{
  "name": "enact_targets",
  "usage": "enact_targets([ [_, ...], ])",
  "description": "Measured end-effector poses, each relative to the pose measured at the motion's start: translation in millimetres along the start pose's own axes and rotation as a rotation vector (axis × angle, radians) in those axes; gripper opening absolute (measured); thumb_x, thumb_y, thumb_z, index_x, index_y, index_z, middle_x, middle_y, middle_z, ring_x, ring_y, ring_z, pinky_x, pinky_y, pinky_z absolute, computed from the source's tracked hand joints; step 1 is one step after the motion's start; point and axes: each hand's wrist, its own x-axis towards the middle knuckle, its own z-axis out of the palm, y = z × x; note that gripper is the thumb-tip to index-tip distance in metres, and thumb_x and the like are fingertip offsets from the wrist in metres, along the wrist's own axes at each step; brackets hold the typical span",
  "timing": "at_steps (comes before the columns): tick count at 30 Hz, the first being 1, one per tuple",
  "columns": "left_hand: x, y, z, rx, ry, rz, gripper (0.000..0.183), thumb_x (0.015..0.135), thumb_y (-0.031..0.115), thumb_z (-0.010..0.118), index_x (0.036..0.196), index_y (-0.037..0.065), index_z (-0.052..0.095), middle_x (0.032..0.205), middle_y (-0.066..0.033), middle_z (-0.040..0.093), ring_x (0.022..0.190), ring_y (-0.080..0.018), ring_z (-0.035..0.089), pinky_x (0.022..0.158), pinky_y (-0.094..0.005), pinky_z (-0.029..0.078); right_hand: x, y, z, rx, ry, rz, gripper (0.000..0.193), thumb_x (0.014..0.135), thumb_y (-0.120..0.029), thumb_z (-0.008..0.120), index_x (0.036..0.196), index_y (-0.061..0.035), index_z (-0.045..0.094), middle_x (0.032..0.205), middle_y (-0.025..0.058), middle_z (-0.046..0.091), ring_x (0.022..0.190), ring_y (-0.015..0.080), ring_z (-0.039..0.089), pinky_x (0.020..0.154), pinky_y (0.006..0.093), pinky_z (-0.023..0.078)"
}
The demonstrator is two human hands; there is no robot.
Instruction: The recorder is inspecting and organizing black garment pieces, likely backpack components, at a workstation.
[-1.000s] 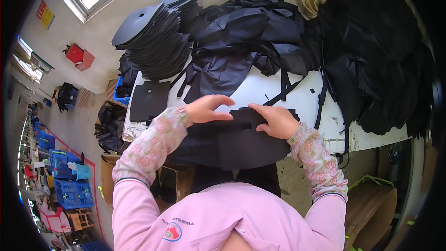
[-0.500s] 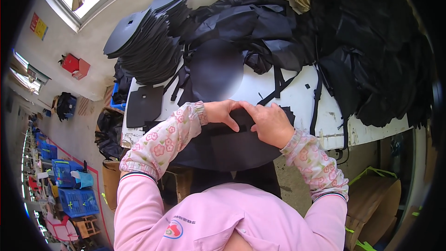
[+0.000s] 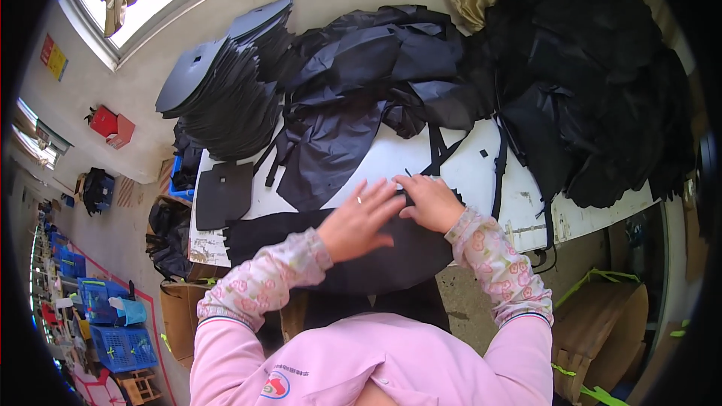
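A dark, smooth panel with a rounded near edge (image 3: 398, 256) lies at the table's front, partly overhanging it. My left hand (image 3: 357, 222) is over the panel, fingers stretched out and apart, holding nothing. To its right, my right hand (image 3: 432, 203) has thumb and index finger brought together near the panel's far edge. A small dark tip pokes up by those fingers; what they pinch is too small to name. Black cloth (image 3: 252, 237) with a ragged left end lies along the table's front, left of my hands.
A tall stack of dark panels (image 3: 218, 90) stands at the back left, with a single panel (image 3: 224, 195) in front. Heaps of black fabric (image 3: 391, 60) cover the back, and a larger pile (image 3: 594, 90) rises at right. Straps (image 3: 500, 169) hang across the white table (image 3: 410, 154).
The round dark panel beyond my hands has gone from there, uncovering black fabric. My left hand has drawn back toward me and opened. My right hand stays near the same spot.
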Motion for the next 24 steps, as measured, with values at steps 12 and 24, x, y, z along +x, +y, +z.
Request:
enact_targets([
  [12, -49, 12, 66, -0.082, -0.254, 0.005, 0.087, 0.088, 0.063, 0.057, 0.155, 0.016, 0.027, 0.161, -0.0179, 0.021, 0.151, -0.0352, 0.014, 0.118, -0.0594, 0.007, 124, 103, 27, -0.074, 0.353, 0.432, 0.028, 0.082, -0.026, 0.075, 0.104, -0.0105, 0.066, 0.105, 0.0104, 0.063, 0.104, 0.0327, 0.06, 0.087, 0.0459, 0.05],
  [24, 1, -86, -36, -0.272, 0.537, -0.442, 0.096, 0.077, 0.027, 0.084, 0.15, 0.003, 0.026, 0.146, -0.0166, 0.038, 0.134, -0.0309, 0.041, 0.112, -0.039, 0.032, 117, -54, -149, 0.227, 0.411, -0.478, 0.011, 0.085, -0.003, 0.065, 0.097, -0.0027, 0.064, 0.093, 0.0143, 0.066, 0.079, 0.0327, 0.066, 0.07, 0.0344, 0.052],
])
